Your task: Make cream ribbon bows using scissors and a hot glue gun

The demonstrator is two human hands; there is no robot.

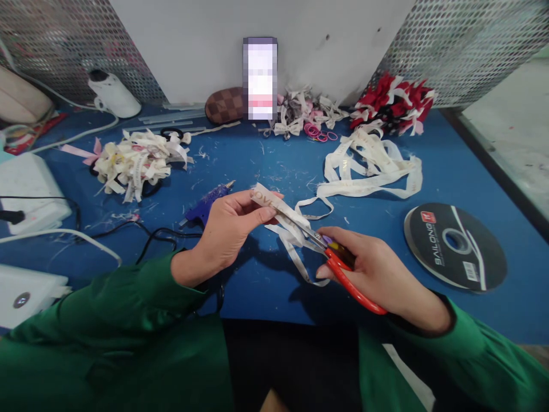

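While scissors point(331, 256) on ribbon point(266, 198), open tbl point(377, 218) nr spool point(450, 262) edge

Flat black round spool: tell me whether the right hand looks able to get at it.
Probably yes: only blue tabletop shows between the right hand and the black round spool, though that hand holds red-handled metal scissors.
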